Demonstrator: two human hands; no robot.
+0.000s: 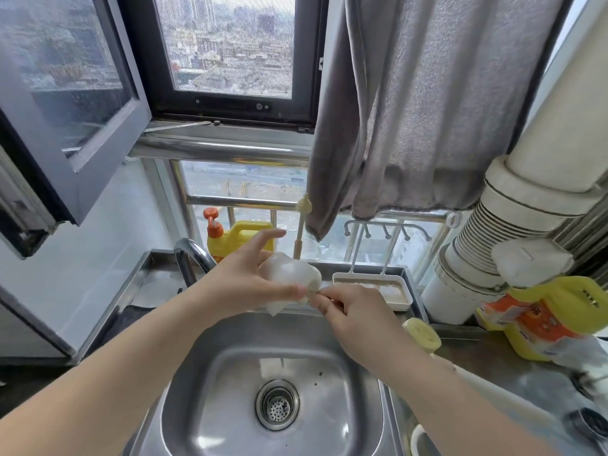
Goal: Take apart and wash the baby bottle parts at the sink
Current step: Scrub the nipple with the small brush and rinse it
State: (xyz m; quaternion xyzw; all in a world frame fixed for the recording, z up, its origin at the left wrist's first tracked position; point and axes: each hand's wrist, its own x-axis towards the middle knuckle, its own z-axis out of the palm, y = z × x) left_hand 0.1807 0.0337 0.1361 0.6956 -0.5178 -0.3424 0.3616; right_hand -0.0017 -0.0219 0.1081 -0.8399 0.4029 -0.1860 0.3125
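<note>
Head view: both hands are raised over the sink, working on one pale, translucent bottle part.
Left hand (250,274): it cradles the bottle part (289,278) between thumb and curled lower fingers, with the index finger stretched out straight toward the window.
Right hand (348,311): fingers are bunched and pinching at the lower right edge of the part, right where the left thumb ends; what exactly it pinches is too blurred to tell.
Where the part is: in the air above the back rim of the sink (210,373), in front of the tap (194,258), not in the basin.
Key relation: the part's long axis runs from upper left down to lower right, so the end being pulled faces the right hand, which looks like the one to do the separating while the left braces.
Step, as I judge it: still taking apart, with no water running.
Nearby: a yellow soap bottle (243,235) and a bottle brush (301,225) stand behind; a drying tray (371,278) sits on the worktop (493,353) edge to the right.
</note>
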